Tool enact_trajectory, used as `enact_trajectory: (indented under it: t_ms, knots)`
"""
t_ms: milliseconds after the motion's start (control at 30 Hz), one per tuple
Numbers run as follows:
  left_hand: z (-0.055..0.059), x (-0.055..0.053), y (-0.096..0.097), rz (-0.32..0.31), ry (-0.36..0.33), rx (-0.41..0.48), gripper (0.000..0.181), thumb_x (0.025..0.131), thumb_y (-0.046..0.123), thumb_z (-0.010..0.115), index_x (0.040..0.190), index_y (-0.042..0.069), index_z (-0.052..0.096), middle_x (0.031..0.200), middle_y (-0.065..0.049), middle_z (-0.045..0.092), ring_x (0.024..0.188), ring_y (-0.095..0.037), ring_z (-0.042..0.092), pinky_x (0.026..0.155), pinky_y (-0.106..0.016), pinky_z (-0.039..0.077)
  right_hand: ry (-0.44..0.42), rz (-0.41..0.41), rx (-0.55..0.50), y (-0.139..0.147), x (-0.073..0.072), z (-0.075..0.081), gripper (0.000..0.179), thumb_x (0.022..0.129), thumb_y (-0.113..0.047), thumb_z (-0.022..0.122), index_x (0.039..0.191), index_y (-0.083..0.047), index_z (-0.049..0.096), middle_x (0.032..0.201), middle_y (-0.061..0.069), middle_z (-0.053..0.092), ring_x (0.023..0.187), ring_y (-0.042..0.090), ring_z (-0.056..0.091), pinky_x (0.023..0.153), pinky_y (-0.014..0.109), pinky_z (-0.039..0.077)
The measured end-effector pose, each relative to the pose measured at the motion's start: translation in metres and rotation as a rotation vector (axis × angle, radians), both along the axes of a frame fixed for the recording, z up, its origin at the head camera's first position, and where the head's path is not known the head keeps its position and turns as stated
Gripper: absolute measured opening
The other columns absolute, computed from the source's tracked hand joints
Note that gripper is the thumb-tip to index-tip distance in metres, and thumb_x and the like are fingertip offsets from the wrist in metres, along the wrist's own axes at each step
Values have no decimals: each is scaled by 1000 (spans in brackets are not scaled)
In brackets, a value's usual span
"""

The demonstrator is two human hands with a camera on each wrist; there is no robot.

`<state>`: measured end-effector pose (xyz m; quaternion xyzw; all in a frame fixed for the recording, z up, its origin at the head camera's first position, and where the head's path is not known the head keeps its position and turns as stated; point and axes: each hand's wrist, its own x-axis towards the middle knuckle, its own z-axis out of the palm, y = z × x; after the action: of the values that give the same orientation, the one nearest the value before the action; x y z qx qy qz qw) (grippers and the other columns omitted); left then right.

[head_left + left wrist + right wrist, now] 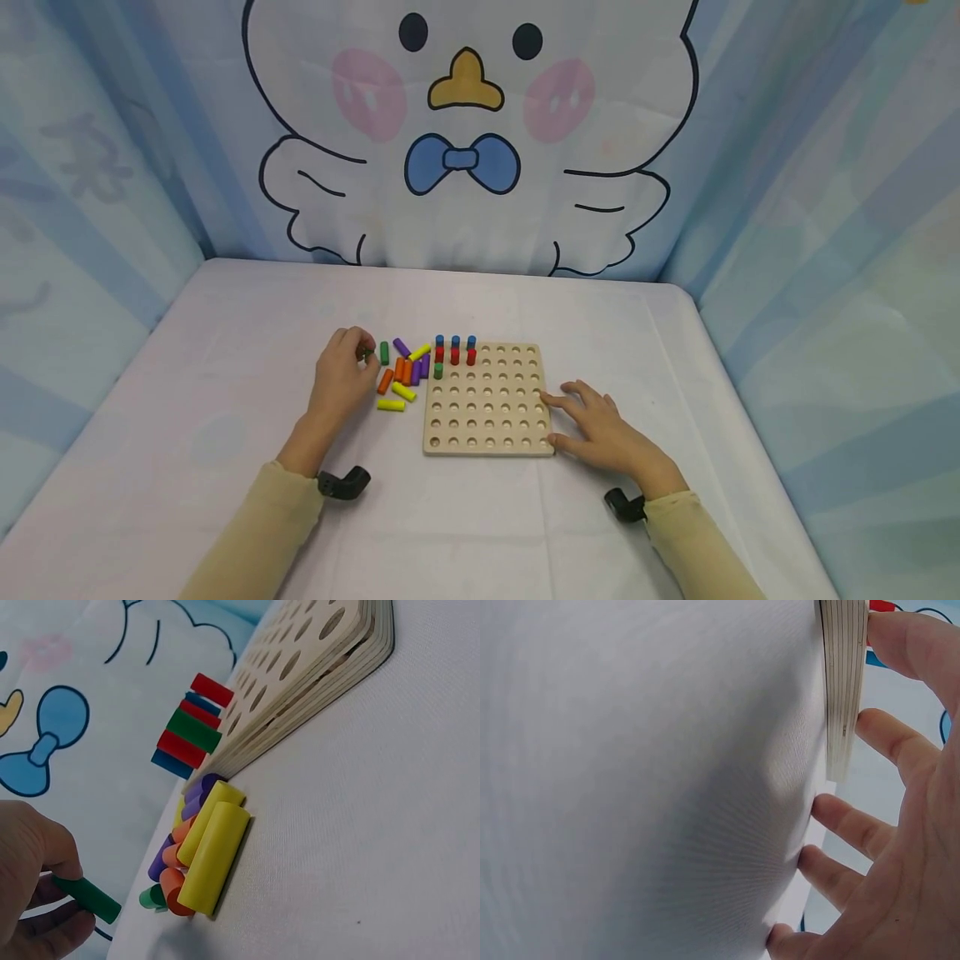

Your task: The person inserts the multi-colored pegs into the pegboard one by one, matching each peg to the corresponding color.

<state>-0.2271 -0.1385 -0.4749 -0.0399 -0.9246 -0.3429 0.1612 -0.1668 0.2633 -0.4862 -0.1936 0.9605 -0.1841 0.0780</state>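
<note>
My left hand point(347, 371) pinches a green peg point(91, 898) between thumb and fingers, just left of a loose pile of pegs. Beside it lie another green peg point(385, 353), yellow pegs point(215, 859), orange pegs point(399, 369) and purple pegs point(425, 365). The wooden pegboard point(487, 417) lies right of the pile. Blue pegs point(455, 341) and red pegs point(471, 357) stand in its far left holes, with one green peg point(438, 370) in front of them. My right hand point(600, 429) rests with spread fingers at the board's right edge, its fingertips point(870, 724) touching the side.
A white cloth covers the table point(225, 517). Behind it hangs a curtain point(465, 225) with a cartoon bird, and more curtains flank both sides. Black camera mounts point(345, 483) sit on both wrists.
</note>
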Motion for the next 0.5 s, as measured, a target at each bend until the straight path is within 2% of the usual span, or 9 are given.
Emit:
enact_trajectory:
  t_ms: [333,500]
  knots:
    - [0,-1,9,-85,17,6,10,92,1,68,101,3,64,110,-13,61,102,-30,65,96,-46,56,0,8,-3,0,0,-1,65,97,-48,66,156,-28,46,157,17,40,152,45,28,115,78,17]
    - [1,-2,15,-122,30,26,12,94,1,69,104,5,64,111,-11,60,104,-28,65,97,-45,56,2,7,-1,1,0,-1,65,97,-49,66,156,-28,46,157,17,40,152,45,29,115,78,17]
